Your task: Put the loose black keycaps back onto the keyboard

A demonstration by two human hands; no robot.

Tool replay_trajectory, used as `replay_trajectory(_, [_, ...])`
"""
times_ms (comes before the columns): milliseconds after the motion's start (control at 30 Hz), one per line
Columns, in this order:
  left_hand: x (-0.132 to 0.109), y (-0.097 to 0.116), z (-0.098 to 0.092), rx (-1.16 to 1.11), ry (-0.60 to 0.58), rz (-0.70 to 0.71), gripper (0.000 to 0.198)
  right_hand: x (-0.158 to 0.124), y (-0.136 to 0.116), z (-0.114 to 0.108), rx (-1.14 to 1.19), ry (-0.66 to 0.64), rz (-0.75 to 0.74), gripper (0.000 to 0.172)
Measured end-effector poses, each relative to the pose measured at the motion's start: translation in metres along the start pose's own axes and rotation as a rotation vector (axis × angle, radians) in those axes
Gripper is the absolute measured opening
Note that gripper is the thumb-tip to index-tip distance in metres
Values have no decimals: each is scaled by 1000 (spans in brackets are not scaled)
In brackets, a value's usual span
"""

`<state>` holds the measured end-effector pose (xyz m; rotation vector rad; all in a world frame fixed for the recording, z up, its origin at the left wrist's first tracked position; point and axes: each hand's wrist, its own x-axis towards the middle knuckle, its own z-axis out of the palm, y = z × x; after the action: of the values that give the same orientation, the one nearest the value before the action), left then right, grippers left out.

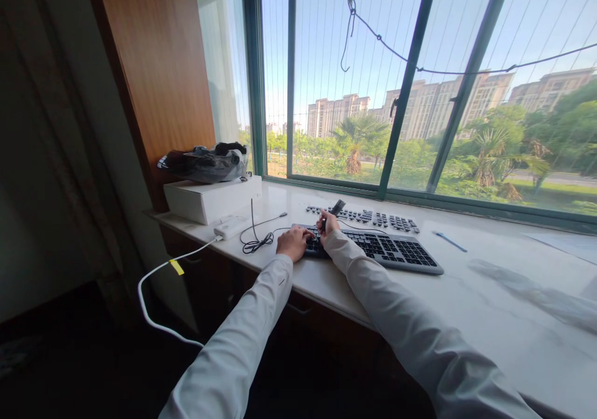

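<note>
A black keyboard lies slanted on the white countertop, its right end nearer to me. My left hand is closed on the left end of the keyboard, with bent fingers over the keys. Just to its right, my right hand is wrapped round a small black brush with its wide end pointing up and away. That hand is over the left part of the keyboard; its fingertips are partly hidden. Rows of loose dark keycaps lie behind the keyboard, below the window.
A white box carrying a plastic bag stands at the left. Before it lie a white power strip with its cord and a coiled black cable. Rightward are a blue pen-like stick and a clear plastic bag.
</note>
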<state>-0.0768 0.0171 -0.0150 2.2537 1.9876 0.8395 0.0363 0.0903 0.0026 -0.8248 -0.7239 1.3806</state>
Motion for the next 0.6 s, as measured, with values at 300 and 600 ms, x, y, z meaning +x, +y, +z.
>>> replay_trajectory(300, [-2, 2, -3, 0, -28, -13, 32, 1, 3, -2, -10, 17, -43, 33])
replay_trajectory(600, [-1, 2, -2, -8, -8, -5, 31, 2, 1, -2, -27, 18, -5, 36])
